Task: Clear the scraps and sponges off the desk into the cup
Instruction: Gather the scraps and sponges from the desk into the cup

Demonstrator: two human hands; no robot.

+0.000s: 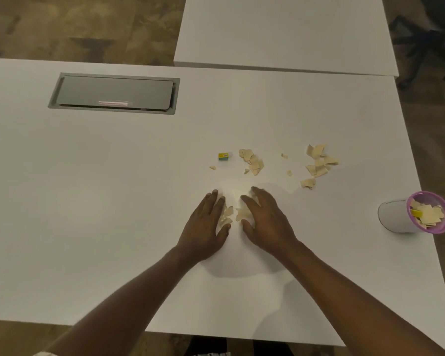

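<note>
My left hand (206, 227) and my right hand (266, 222) lie flat on the white desk (100, 201), fingers spread, cupping a small heap of beige paper scraps (235, 213) between them. Neither hand grips anything. Farther back lie another scrap pile (252, 160), a bigger scatter of scraps (318, 164) to the right, and a small yellow-green sponge block (224, 156). At the desk's right edge stands a white cup with a purple rim (406, 214), partly filled with scraps and a yellow piece.
A grey cable hatch (113, 93) is set into the desk at the back left. A second white desk (285, 32) adjoins behind. A dark office chair base (427, 44) stands at the far right on the floor.
</note>
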